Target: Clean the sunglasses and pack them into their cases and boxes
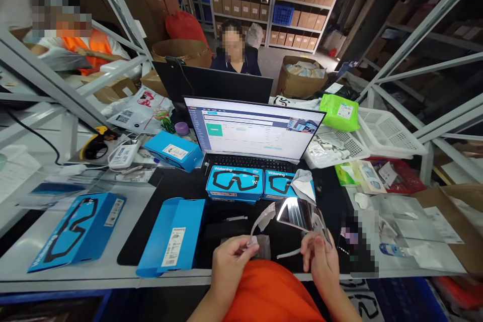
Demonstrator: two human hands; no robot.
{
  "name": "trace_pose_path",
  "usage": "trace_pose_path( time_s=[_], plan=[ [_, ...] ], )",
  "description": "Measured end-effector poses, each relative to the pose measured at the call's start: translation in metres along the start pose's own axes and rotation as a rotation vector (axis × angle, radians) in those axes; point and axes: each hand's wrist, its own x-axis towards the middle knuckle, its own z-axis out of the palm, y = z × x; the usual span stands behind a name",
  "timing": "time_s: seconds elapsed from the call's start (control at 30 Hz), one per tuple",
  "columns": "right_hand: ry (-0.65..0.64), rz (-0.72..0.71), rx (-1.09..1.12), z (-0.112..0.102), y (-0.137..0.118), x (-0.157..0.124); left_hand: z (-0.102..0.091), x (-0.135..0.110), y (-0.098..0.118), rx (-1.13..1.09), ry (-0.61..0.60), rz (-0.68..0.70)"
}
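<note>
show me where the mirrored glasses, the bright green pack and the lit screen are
Mirrored glasses (pixel 296 214): head view, on the lens.
Bright green pack (pixel 331 111): head view, on the green wrapping beside its white label.
Lit screen (pixel 247 136): head view, near the display's middle.

From the head, the camera looks forward and down, close above the left hand (pixel 231 257) and right hand (pixel 321 257). Its view, seemingly stretched at the edges, reaches distant shelves (pixel 270 7).

The left hand (pixel 234 252) pinches, thumb meeting fingertips, its forearm (pixel 209 304) slanting up from below; apart to its right, the right hand (pixel 320 255) points upward, seemingly closed.
</note>
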Motion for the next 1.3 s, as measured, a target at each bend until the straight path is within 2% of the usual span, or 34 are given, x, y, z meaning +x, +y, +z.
trace_pose_path(
  time_s=[0.17, 0.27, 0.4, 0.57, 0.67, 0.77, 0.9, 0.97, 1.03, 1.13, 1.3],
  plan=[
    [-0.035, 0.029, -0.087, -0.005, -0.003, 0.002, -0.002, 0.005, 0.005, -0.113, -0.059, -0.098],
    [-0.106, 0.067, -0.148, -0.005, -0.003, 0.001, -0.004, 0.009, 0.008, -0.184, -0.021, -0.154],
    [-0.239, 0.095, -0.198, -0.006, -0.006, 0.002, -0.008, 0.013, 0.006, -0.247, 0.054, -0.213],
    [-0.487, 0.141, -0.292, -0.011, -0.015, 0.013, -0.015, 0.020, 0.000, -0.274, 0.046, -0.255],
    [-0.578, 0.162, -0.375, -0.014, -0.021, 0.023, -0.016, 0.026, -0.001, -0.336, 0.047, -0.291],
    [-0.614, 0.199, -0.410, -0.015, -0.024, 0.032, -0.015, 0.029, -0.003, -0.392, -0.009, -0.301],
    [-0.621, 0.245, -0.353, -0.014, -0.022, 0.037, -0.016, 0.027, -0.015, -0.404, -0.086, -0.347],
    [-0.626, 0.235, -0.338, -0.013, -0.020, 0.036, -0.019, 0.023, -0.022, -0.344, -0.118, -0.354],
    [-0.626, 0.219, -0.339, -0.012, -0.017, 0.035, -0.023, 0.020, -0.026, -0.222, -0.166, -0.295],
    [-0.616, 0.215, -0.340, -0.009, -0.015, 0.034, -0.031, 0.018, -0.019, -0.104, -0.278, -0.182],
    [-0.577, 0.146, -0.416, -0.007, -0.018, 0.040, -0.038, 0.023, 0.008, -0.088, -0.436, -0.081]
  ],
)
